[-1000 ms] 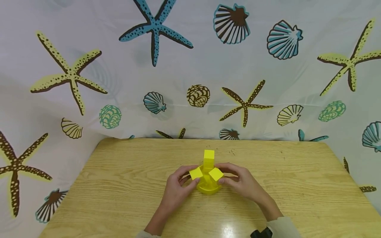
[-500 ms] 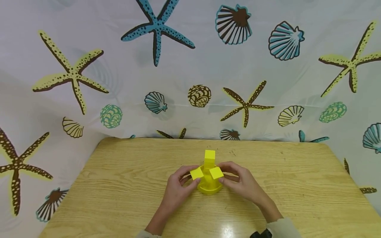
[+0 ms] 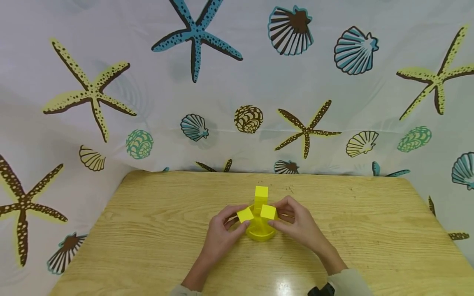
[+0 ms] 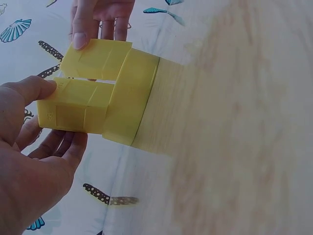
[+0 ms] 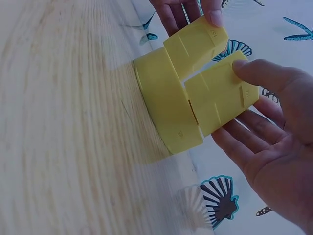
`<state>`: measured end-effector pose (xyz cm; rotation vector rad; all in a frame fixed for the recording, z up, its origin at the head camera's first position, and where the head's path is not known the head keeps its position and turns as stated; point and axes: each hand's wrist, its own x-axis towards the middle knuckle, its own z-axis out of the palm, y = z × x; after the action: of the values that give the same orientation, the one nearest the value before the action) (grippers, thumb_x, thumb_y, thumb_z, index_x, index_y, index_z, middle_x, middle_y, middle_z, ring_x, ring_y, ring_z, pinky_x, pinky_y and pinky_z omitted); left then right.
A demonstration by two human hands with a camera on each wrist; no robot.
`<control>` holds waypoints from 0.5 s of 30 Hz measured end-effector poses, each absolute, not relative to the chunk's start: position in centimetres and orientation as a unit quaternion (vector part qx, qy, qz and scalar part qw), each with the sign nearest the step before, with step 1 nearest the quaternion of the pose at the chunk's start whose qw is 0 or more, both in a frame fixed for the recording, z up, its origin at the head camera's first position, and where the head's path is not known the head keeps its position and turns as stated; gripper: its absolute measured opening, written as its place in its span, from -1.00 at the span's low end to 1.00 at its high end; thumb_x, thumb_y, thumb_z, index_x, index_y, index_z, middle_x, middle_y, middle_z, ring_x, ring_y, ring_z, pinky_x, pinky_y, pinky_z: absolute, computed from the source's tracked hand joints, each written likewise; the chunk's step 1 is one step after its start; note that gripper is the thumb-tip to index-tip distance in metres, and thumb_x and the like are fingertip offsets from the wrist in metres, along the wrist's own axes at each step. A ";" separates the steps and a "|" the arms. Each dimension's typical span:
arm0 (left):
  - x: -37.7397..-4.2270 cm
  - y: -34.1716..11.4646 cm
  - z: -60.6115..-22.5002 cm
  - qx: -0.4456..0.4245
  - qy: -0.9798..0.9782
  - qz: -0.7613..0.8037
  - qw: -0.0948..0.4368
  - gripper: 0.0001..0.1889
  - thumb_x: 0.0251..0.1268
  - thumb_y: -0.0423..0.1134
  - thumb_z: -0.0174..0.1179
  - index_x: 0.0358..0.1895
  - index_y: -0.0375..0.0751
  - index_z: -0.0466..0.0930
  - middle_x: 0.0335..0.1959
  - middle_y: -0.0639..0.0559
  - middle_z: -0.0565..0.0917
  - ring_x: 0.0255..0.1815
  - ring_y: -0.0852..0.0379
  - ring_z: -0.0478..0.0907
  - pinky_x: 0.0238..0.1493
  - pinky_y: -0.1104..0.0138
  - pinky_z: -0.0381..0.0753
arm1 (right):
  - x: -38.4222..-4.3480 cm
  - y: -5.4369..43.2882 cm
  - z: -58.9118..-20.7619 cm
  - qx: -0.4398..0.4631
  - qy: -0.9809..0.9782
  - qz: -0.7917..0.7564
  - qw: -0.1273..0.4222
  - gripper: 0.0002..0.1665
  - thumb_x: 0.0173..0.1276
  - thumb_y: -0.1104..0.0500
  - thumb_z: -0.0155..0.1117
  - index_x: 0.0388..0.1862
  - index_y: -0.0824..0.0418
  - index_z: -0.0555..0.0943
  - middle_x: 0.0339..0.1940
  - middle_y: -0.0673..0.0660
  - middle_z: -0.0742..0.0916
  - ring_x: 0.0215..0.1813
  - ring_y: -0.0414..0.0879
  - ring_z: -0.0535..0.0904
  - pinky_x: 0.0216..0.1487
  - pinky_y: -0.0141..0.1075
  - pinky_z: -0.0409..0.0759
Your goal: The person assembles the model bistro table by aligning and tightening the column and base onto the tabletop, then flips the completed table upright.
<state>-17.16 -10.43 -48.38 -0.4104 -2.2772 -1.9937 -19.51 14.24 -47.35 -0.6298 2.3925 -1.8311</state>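
Note:
A yellow round plastic base (image 3: 261, 237) stands on the wooden table, with three yellow blocks rising from it. My left hand (image 3: 222, 232) pinches the left block (image 3: 245, 215) near its top, between thumb and fingers. On the other side, my right hand (image 3: 301, 228) grips the right block (image 3: 268, 212) the same way. The rear block (image 3: 261, 193) stands upright, untouched. In the right wrist view a narrow dark gap shows where the right block (image 5: 222, 93) meets the base (image 5: 166, 105). Whether that block is fully seated I cannot tell.
The wooden table (image 3: 155, 230) extends around the base on all sides. Behind it hangs a white cloth (image 3: 222, 90) printed with starfish and shells. A dark wristband (image 3: 321, 290) is at the right sleeve.
My right hand has moved slightly left and away from me, and the right block has turned and shifted with it. The left hand and left block have stayed nearly still.

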 end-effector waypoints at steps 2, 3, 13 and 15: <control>-17.2 -10.4 -48.5 -0.136 -0.745 -0.651 0.044 -0.60 0.34 -0.43 0.37 0.23 -0.31 0.62 0.16 -0.15 0.62 0.25 -0.15 0.56 0.27 0.23 0.61 | -19.5 14.2 -47.4 -0.202 0.779 -0.592 0.032 -0.56 0.30 0.21 0.54 0.04 0.23 0.52 0.18 0.23 0.71 0.19 0.12 0.67 0.21 -0.12 0.67; -17.2 -10.4 -48.5 -0.135 -0.746 -0.650 0.044 -0.60 0.34 -0.43 0.36 0.23 -0.31 0.62 0.17 -0.15 0.61 0.25 -0.15 0.56 0.26 0.23 0.61 | -19.5 14.1 -47.4 -0.201 0.781 -0.590 0.031 -0.56 0.29 0.21 0.55 0.03 0.23 0.52 0.16 0.23 0.72 0.17 0.12 0.69 0.19 -0.13 0.68; -17.1 -10.4 -48.5 -0.132 -0.748 -0.649 0.042 -0.60 0.36 -0.42 0.35 0.24 -0.28 0.62 0.17 -0.10 0.61 0.24 -0.08 0.57 0.25 0.25 0.62 | -20.0 13.9 -48.0 -0.212 0.783 -0.583 0.039 -0.56 0.37 0.21 0.48 0.03 0.27 0.42 0.14 0.26 0.72 0.11 0.09 0.67 0.19 -0.07 0.68; -17.1 -10.3 -48.5 -0.129 -0.747 -0.651 0.039 -0.60 0.36 -0.42 0.36 0.24 -0.28 0.62 0.17 -0.09 0.61 0.24 -0.07 0.57 0.25 0.27 0.61 | -20.1 13.9 -48.1 -0.213 0.781 -0.586 0.039 -0.54 0.36 0.22 0.48 0.08 0.26 0.43 0.14 0.24 0.72 0.12 0.09 0.66 0.16 -0.12 0.69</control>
<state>-17.14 -10.34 -48.48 -0.3955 -2.2916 -1.9952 -20.14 13.92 -48.11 -0.6533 2.3938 -1.7973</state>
